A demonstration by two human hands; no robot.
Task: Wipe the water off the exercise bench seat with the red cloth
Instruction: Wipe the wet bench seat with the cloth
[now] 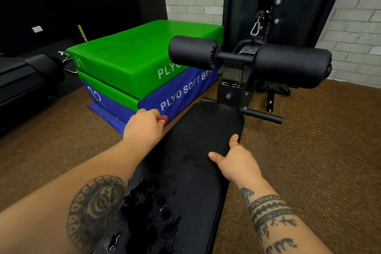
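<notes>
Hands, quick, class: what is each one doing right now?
Left hand: closed round the red cloth, little of it showing.
Right hand: grips the bench seat at its right edge.

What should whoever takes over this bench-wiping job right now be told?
Left grip: holds the red cloth, mostly hidden in its fingers, by the left edge of the bench seat.
Right grip: holds the seat's right edge, thumb on top.
Done: the far part of the seat looks dry; whether it was wiped cannot be told.
Left: water pools on the near part, with smaller drops mid-seat. Bring the cloth onto them and wipe.
</notes>
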